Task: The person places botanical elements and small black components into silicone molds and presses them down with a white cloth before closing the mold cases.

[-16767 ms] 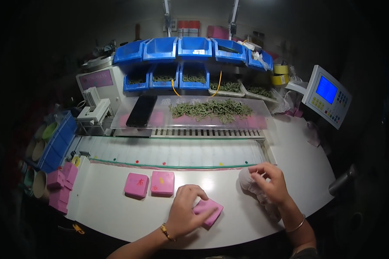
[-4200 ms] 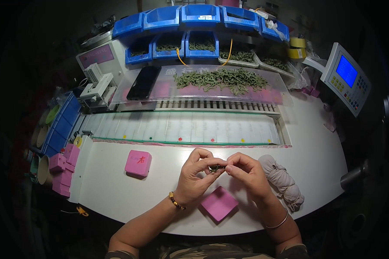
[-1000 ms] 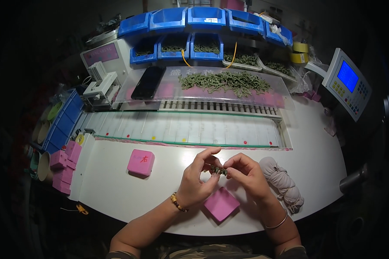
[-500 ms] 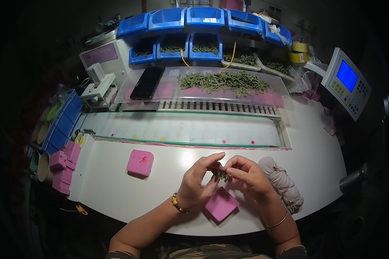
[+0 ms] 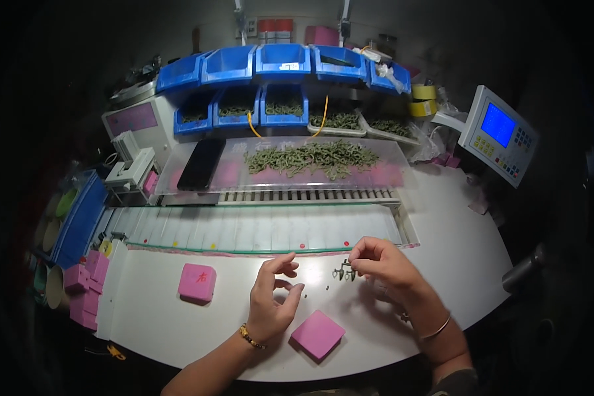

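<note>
Pinched between the thumb and fingertips of my right hand (image 5: 386,265) is a small green branched piece (image 5: 344,271). Several teardrop-shaped ends hang from it just above the white tabletop. My left hand (image 5: 274,297) is to its left, holding nothing, with thumb and fingers curved but apart. A plain pink block (image 5: 318,334) lies between my forearms, close to the left hand. Two tiny dark bits (image 5: 305,296) lie on the table between the hands. Farther left sits another pink block (image 5: 197,283) with a red mark on top.
Behind the hands runs a recessed white strip (image 5: 257,228) with a green edge. Beyond it, a clear shelf (image 5: 224,175) bears a heap of green pieces (image 5: 310,158) and a black phone (image 5: 202,164). Blue bins (image 5: 284,61) stand behind; a control panel (image 5: 498,135) is at right.
My hands have parted: the left let go of the green piece and moved left, while the right keeps it. Tiny bits now lie on the table. The view has shifted, lowering the scene in the picture.
</note>
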A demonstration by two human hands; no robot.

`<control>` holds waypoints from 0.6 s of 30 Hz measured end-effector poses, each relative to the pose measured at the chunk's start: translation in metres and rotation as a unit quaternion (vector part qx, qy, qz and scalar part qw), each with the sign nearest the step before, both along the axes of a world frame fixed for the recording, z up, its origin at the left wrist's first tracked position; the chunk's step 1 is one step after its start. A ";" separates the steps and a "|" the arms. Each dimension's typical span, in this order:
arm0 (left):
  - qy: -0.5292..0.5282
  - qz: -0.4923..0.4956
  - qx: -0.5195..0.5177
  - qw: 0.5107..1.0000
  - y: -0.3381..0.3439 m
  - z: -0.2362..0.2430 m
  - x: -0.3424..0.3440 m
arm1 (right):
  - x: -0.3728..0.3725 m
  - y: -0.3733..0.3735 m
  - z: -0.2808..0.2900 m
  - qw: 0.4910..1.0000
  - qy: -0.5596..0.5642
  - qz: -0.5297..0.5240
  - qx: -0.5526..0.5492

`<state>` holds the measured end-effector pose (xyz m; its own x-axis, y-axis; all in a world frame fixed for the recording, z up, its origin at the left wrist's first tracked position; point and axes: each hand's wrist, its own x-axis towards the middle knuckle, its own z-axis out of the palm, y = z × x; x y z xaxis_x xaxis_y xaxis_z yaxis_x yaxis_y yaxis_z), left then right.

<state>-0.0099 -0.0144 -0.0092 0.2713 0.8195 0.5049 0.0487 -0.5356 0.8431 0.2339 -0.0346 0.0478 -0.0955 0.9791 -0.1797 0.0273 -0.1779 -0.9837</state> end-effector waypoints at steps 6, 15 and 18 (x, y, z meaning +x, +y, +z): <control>-0.007 -0.017 -0.021 1.000 -0.003 0.003 0.011 | 0.107 0.094 0.069 0.958 -0.219 -0.130 0.134; -0.007 -0.008 -0.070 0.997 -0.004 0.000 0.008 | 0.115 0.100 0.035 0.961 -0.075 -0.225 0.144; 0.001 -0.021 -0.059 0.998 -0.007 0.003 0.010 | 0.104 0.058 0.016 0.968 -0.102 -0.201 0.113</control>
<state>-0.0002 -0.0217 -0.0064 0.3083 0.8607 0.4051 0.0296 -0.4343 0.9003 0.3379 0.0238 0.0638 0.3160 0.9463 0.0688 0.1989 0.0048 -0.9800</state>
